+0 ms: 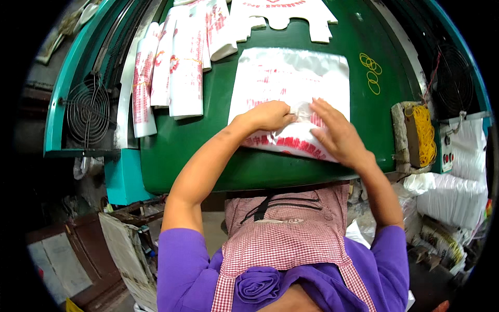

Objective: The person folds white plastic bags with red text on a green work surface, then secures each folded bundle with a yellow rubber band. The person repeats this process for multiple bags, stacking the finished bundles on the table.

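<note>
A flat stack of white plastic bags (291,62) with red print lies in front of me on the green table. My left hand (270,115) is closed at the middle of the stack, fingers curled on a gathered bit of the plastic. Opposite it, my right hand (338,132) rests on the stack's right part with its fingers stretched out and apart. Between the two hands the plastic bunches up and shines. What lies under my left fingers is partly hidden.
Rolled bundles of printed bags (187,67) lie at the left, some banded. More flat white bags (286,10) lie at the far edge. Loose yellow rubber bands (373,82) sit on the green tabletop (270,171); a box of yellow bands (426,135) is at the right.
</note>
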The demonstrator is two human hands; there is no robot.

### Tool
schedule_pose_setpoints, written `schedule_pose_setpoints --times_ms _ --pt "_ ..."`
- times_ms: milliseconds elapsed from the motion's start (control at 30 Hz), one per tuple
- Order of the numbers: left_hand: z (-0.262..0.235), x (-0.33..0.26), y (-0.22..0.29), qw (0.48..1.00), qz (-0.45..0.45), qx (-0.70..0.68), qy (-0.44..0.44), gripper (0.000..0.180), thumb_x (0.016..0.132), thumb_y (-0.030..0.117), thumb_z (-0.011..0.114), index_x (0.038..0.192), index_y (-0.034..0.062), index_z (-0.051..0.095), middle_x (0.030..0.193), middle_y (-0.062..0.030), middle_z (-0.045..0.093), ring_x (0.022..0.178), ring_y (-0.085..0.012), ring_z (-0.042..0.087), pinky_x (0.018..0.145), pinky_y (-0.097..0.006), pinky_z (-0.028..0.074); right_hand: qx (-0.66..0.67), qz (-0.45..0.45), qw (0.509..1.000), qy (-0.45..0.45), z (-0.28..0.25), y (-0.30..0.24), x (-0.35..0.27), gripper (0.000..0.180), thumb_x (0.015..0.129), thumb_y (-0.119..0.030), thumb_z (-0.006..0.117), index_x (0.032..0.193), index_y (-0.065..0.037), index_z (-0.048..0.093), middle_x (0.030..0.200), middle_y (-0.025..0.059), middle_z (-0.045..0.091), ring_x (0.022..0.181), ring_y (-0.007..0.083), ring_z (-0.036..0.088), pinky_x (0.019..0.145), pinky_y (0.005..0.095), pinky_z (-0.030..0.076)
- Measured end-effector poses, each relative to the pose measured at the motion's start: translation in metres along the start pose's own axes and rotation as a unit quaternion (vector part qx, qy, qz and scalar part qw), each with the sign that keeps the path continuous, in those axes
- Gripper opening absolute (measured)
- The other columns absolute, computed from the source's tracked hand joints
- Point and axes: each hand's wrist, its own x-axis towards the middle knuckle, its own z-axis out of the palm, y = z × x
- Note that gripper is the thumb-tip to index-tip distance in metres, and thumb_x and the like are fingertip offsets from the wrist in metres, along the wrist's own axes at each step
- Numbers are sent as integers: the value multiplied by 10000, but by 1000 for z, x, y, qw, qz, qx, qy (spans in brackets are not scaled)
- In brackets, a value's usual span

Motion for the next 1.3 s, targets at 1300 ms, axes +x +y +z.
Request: schedule_pose_setpoints --times_ms 1300 --pt "-15 -41 9 955 175 238 -27 248 700 151 661 924 43 673 1307 -187 514 1129 -344 525 961 -521 384 -29 -125 963 -235 -29 61 -36 431 879 -84 525 1310 -100 525 1466 99 378 1419 357 161 1129 454 199"
